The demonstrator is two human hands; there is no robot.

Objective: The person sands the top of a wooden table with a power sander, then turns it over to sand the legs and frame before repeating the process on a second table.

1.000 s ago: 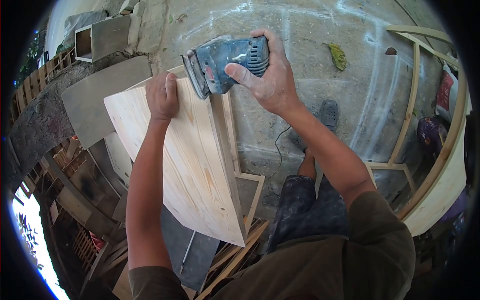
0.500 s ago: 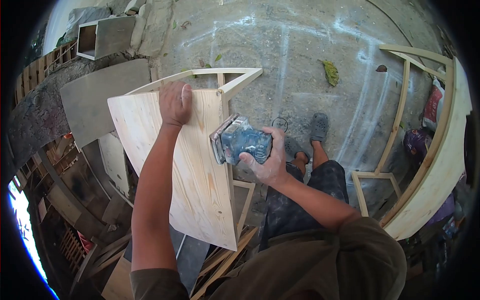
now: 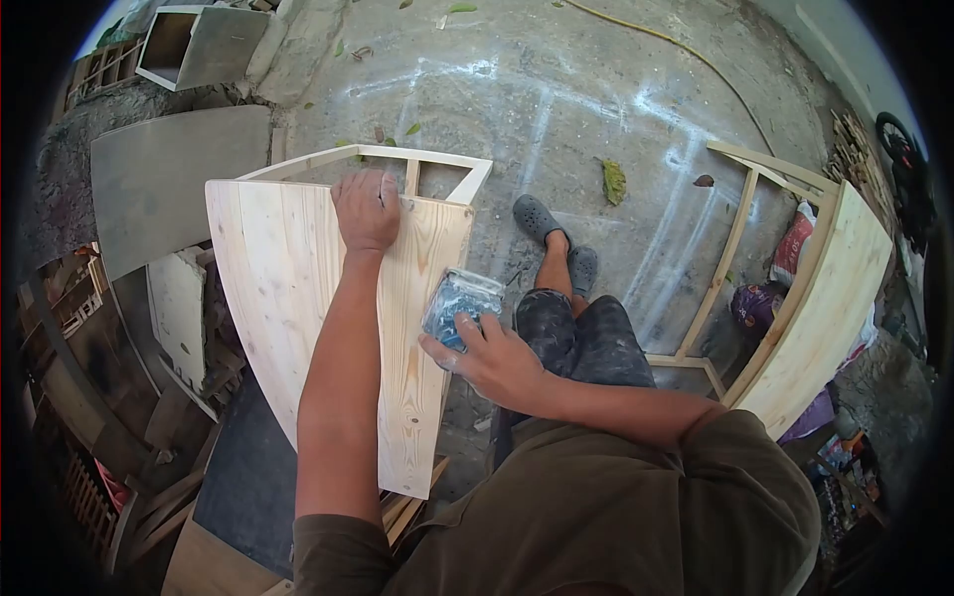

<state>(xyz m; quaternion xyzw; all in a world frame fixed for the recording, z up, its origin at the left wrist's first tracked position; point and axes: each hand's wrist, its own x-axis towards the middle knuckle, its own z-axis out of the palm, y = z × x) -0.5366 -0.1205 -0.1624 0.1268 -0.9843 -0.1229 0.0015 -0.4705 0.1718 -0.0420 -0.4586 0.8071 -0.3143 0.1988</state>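
Observation:
A pale wooden panel [image 3: 298, 258] with visible grain and knots stands tilted in front of me, joined to a frame of thin wooden strips [image 3: 412, 177] behind it. My left hand [image 3: 368, 211] grips the panel's top edge, its fingers curled over the far side. In my right hand [image 3: 489, 360] is a dusty blue power sander [image 3: 459, 303], held from above with the fingers wrapped round its body. The sander sits at the panel's right edge, overlapping it in view; its sanding face is hidden.
A second curved panel [image 3: 830, 308] with its own strip frame stands at the right. Grey boards [image 3: 179, 189] and a box-like cabinet [image 3: 204, 48] lie to the left. A yellow hose [image 3: 676, 42] crosses the chalky concrete floor. My clogs [image 3: 539, 217] are close by.
My right hand has turned the sander from side-on to over the panel's right edge, back facing up. My left hand stays on the top edge. One foot has stepped forward, and the view has shifted.

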